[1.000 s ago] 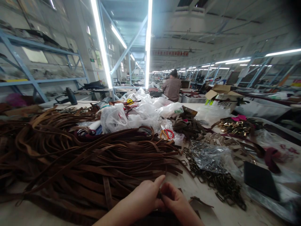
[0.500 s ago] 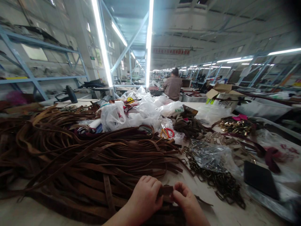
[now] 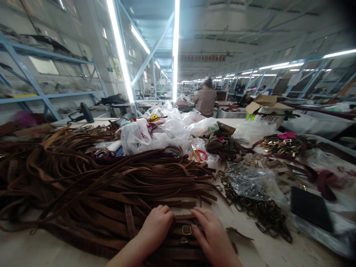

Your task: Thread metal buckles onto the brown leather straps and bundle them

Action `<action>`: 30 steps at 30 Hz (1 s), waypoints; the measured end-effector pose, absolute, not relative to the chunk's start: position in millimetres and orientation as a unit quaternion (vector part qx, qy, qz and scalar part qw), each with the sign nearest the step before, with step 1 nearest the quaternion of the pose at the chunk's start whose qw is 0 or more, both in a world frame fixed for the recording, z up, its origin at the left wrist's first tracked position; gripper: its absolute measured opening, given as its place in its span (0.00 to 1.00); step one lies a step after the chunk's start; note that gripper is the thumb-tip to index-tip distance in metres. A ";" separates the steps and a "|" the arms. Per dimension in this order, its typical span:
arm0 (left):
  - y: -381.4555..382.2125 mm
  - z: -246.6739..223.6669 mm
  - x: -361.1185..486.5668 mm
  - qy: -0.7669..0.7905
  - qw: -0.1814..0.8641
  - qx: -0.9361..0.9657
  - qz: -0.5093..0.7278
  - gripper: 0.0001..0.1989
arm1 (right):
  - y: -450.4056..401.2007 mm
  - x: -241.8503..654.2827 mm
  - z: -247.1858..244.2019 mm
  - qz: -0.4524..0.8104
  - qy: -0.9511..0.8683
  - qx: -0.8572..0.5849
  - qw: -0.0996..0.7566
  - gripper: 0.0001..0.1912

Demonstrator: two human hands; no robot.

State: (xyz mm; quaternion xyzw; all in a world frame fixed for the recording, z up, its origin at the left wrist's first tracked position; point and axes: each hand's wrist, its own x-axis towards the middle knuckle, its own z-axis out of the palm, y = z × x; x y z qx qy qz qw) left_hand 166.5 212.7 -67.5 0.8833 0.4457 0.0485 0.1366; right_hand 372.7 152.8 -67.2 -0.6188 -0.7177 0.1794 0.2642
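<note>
Long brown leather straps (image 3: 116, 185) lie in a heap across the table, with several ends reaching my hands. My left hand (image 3: 157, 228) is closed, its fingers curled round a brown strap (image 3: 183, 216) that shows between the two hands. My right hand (image 3: 213, 233) has its thumb apart from its fingers, and the fingertips touch that strap's right part. Below it, between my hands, a rectangular metal buckle (image 3: 186, 230) rests on another strap. A second, smaller metal piece (image 3: 184, 240) shows just beneath. The left fingertips are hidden behind the hand.
Dark metal rings (image 3: 267, 215) and a clear plastic bag (image 3: 250, 181) lie to the right, beside a black flat object (image 3: 311, 207). Red-and-orange-handled scissors (image 3: 198, 153) rest before white plastic bags (image 3: 167, 129). Farther back are a cardboard box (image 3: 267, 107) and a person (image 3: 205, 100).
The hands have moved slightly apart, the left one leftward. The short brown piece pinched between them is lower or out of sight, and a buckle now shows there. The right fingers have straightened.
</note>
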 end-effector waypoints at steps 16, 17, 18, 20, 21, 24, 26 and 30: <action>233.2 -66.7 198.5 0.381 0.080 0.921 -0.025 0.07 | 154.2 379.4 -80.3 0.244 -0.604 -0.719 0.243 0.17; 232.3 -67.5 200.3 0.367 0.059 0.928 -0.016 0.07 | 157.9 383.9 -80.5 0.239 -0.565 -0.749 0.251 0.21; 231.0 -68.4 201.0 0.352 0.037 0.935 -0.002 0.06 | 161.8 388.4 -80.7 0.237 -0.535 -0.769 0.258 0.25; 227.2 -70.2 199.5 0.324 -0.005 0.946 0.030 0.05 | 168.5 396.2 -81.0 0.246 -0.512 -0.773 0.283 0.29; 225.0 -71.0 197.9 0.313 -0.020 0.948 0.043 0.06 | 171.1 398.9 -81.4 0.254 -0.515 -0.761 0.302 0.27; 218.3 -72.6 193.7 0.305 -0.029 0.949 0.076 0.10 | 174.6 402.0 -83.6 0.294 -0.521 -0.710 0.373 0.16; 215.7 -73.3 194.1 0.318 -0.016 0.943 0.093 0.10 | 173.8 401.1 -84.2 0.332 -0.493 -0.684 0.423 0.15; 215.3 -74.4 199.7 0.330 -0.013 0.938 0.106 0.10 | 169.1 398.0 -79.3 0.325 -0.447 -0.702 0.450 0.20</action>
